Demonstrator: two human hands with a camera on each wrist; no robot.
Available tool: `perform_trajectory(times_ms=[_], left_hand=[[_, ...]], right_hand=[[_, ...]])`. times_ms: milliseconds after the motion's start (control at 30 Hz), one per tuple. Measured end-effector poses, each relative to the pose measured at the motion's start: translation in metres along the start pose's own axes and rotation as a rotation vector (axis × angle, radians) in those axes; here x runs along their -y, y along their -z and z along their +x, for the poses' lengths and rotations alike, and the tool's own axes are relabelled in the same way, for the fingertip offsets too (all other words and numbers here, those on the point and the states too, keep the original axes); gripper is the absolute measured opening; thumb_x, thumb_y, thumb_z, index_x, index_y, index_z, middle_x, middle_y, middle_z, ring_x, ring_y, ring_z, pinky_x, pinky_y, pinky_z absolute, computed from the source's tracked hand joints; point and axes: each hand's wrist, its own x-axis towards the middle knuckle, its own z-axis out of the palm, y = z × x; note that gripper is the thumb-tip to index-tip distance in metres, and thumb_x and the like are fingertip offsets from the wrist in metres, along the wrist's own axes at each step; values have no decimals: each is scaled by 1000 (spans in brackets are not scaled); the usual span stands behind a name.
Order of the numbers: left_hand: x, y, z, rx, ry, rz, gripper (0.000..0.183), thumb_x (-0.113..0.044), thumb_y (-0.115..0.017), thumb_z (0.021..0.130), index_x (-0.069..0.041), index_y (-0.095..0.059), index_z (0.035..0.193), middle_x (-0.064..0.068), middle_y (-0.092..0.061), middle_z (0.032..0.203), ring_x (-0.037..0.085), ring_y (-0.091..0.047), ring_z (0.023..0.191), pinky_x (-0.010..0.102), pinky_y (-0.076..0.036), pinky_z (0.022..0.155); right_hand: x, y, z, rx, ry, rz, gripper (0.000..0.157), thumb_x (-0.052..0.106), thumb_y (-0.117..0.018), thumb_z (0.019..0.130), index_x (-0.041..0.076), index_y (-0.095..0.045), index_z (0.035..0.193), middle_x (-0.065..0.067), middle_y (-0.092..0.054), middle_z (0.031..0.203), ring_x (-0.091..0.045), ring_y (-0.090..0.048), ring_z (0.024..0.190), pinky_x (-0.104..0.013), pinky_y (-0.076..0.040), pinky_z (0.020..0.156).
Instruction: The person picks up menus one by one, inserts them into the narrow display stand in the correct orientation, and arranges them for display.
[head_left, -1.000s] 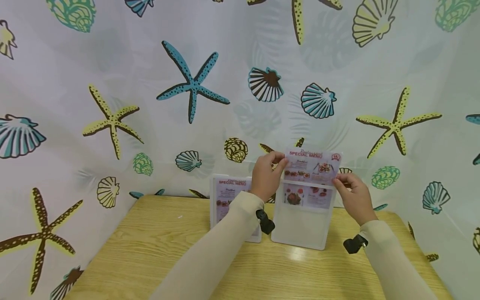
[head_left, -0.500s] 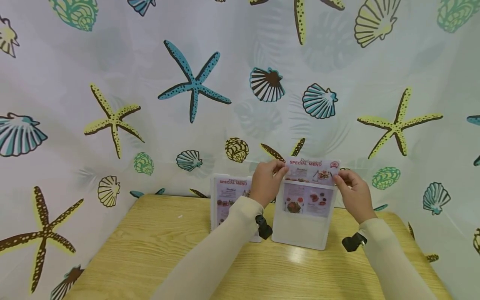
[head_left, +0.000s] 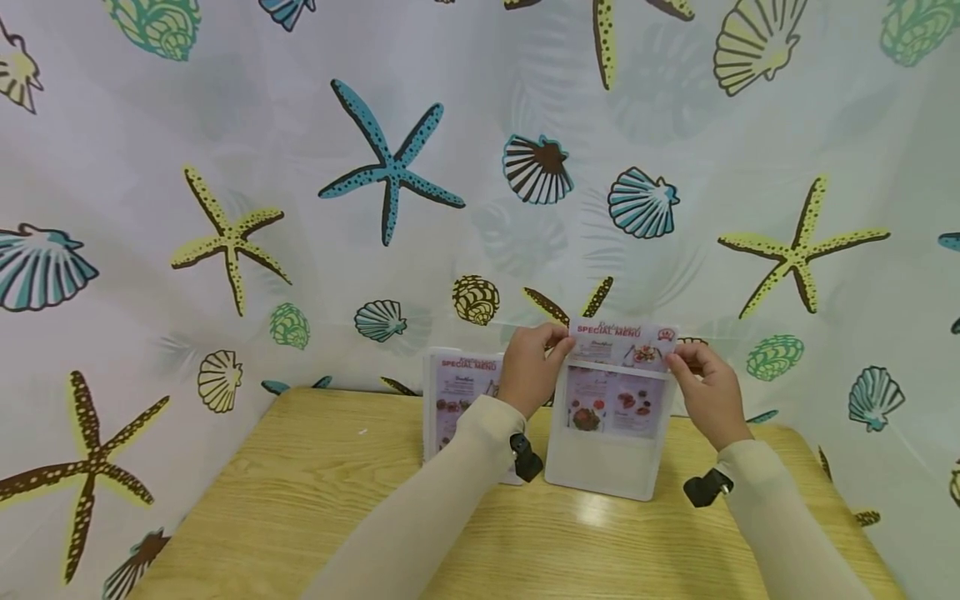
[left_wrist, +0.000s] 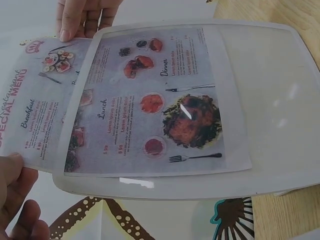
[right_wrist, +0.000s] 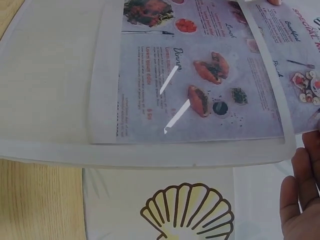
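A purple printed menu sheet is partly inside a white-rimmed clear menu holder that stands upright on the table. Its top part, with the "Special Menu" heading, sticks out above the holder's upper edge. My left hand pinches the sheet's left edge between thumb and fingers. On the opposite edge, my right hand pinches it the same way. Through the clear front, the left wrist view shows the sheet's lunch and dinner sections, with a pale bare stretch of holder below them.
A second menu holder with a similar sheet stands to the left, partly behind my left forearm. Both rest on a wooden table. Behind the table hangs a white curtain printed with starfish and shells.
The menu sheet has slid down into the holder, so less of it shows above the top edge. Both hands have lowered slightly with it; most of this came in the first half second.
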Motion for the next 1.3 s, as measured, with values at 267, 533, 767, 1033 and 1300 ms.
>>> perform_trajectory(times_ms=[267,533,767,1033,1300], left_hand=[[1,-3,1,5,7,-37,24,-32,-62,105,-15,-73,118,1,-73,110,20,-61,104,39,-52,90],[-1,-1,3,-24,1,-71,21,-30,-61,106,-16,-73,115,-2,-69,99,18,-60,95,37,-49,80],[2,-4,-1,3,6,-41,20,-29,-61,105,-16,-74,111,-1,-72,105,19,-63,106,40,-53,93],[2,-6,-5,-1,-17,22,20,-28,-63,105,-14,-76,113,-1,-74,104,21,-62,110,41,-52,92],[1,-4,-1,1,-20,46,23,-31,-62,106,-17,-73,119,-1,-73,113,20,-61,110,39,-53,92]], right_hand=[[-8,-2,-3,14,-13,-22,35,35,-55,108,3,-67,115,-13,-68,106,-12,-54,92,-22,-43,76],[-12,-3,-4,31,22,-14,33,34,-57,108,3,-67,114,-12,-67,113,-18,-55,100,-31,-45,86],[-6,-3,-3,17,0,12,37,34,-55,109,2,-62,126,-15,-65,119,-17,-53,105,-28,-44,89],[-1,-1,0,-22,-13,-5,36,36,-54,109,3,-63,120,-12,-66,111,-13,-54,99,-24,-44,82],[-4,-2,-1,12,-2,-12,33,33,-54,109,2,-64,115,-13,-67,112,-13,-55,99,-24,-45,83]])
